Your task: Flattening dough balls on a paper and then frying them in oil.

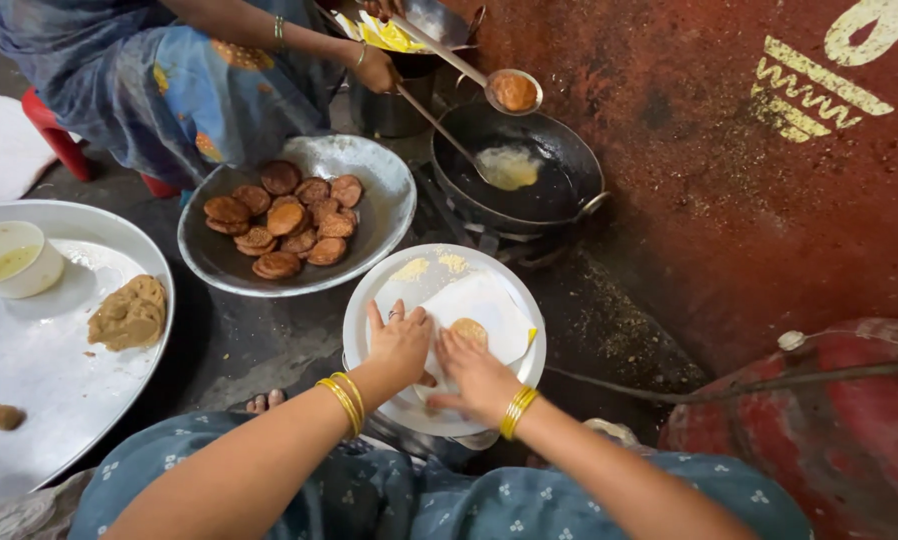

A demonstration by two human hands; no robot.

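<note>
Dough disc (pixel 468 329), small, round and pale tan, lies on a white sheet (pixel 484 312) spread over the right half of a round white plate (pixel 369 300), close to the plate's far right edge. The left hand (pixel 401 345) rests flat on the near left part of the sheet, fingers spread and clamped on nothing. The right hand (pixel 477 372) lies palm-down just beside it, fingertips touching the near edge of the disc; it too is flat, with nothing gripped. The two hands sit side by side, nearly touching, each wrist ringed with yellow bangles.

The step in hand appears to be the pressing and shaping of the disc on the sheet. Judged from this position, the next move calls for even pressure from the right fingertips while the left hand pins the sheet against slipping.

Beyond the plate's far edge, a dark frying pan (pixel 559 165) holds oil with one pale piece afloat. A second person's hand (pixel 377 70) works a long ladle (pixel 439 125) there, and a skimmer (pixel 514 91) carries a browned piece above the pan. A grey bowl (pixel 389 190) of fried brown discs stands off the plate's far left. A large metal tray (pixel 29 350) at the left bears a lump of dough (pixel 127 315) and a small white cup (pixel 14 260).
</note>
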